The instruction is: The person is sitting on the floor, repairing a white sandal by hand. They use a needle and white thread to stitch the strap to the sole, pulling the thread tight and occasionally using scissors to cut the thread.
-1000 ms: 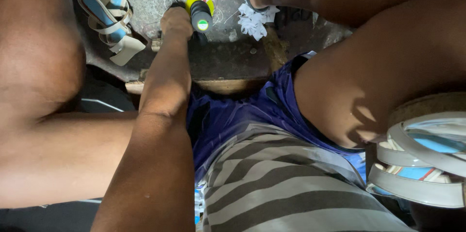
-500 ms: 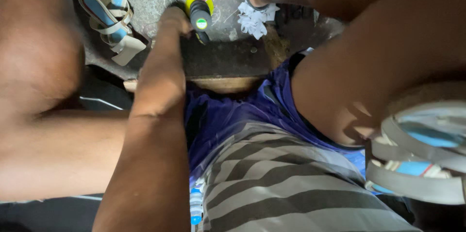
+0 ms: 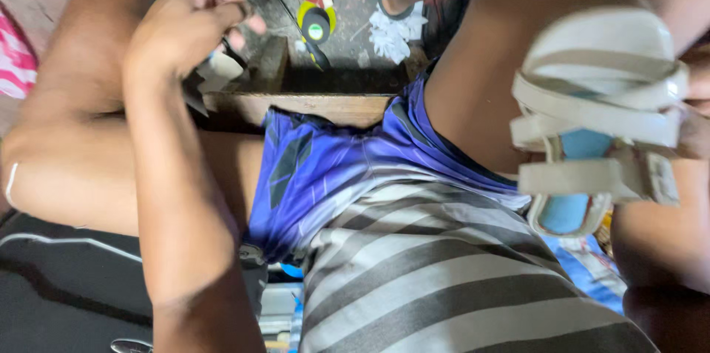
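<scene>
My left hand (image 3: 185,28) is curled into a fist above my left knee, fingers closed on a thin dark tool (image 3: 235,51), next to a white sandal piece (image 3: 220,70). A white strapped sandal with a blue insole (image 3: 599,120) is held up at the right, sole side away from me. My right hand (image 3: 697,127) grips it from behind and is mostly hidden by it. A yellow and black tube with a green cap (image 3: 316,26) lies on the gritty floor beyond a wooden block (image 3: 325,105).
I sit low, with blue shorts and a grey striped shirt filling the middle. Crumpled white paper (image 3: 393,34) lies by the tube. A pink cloth (image 3: 15,65) shows at the left edge, dark fabric (image 3: 66,279) at bottom left.
My left hand has pulled back from the yellow tube and now sits to the left, closed. The white sandal has come up higher and closer at the right.
</scene>
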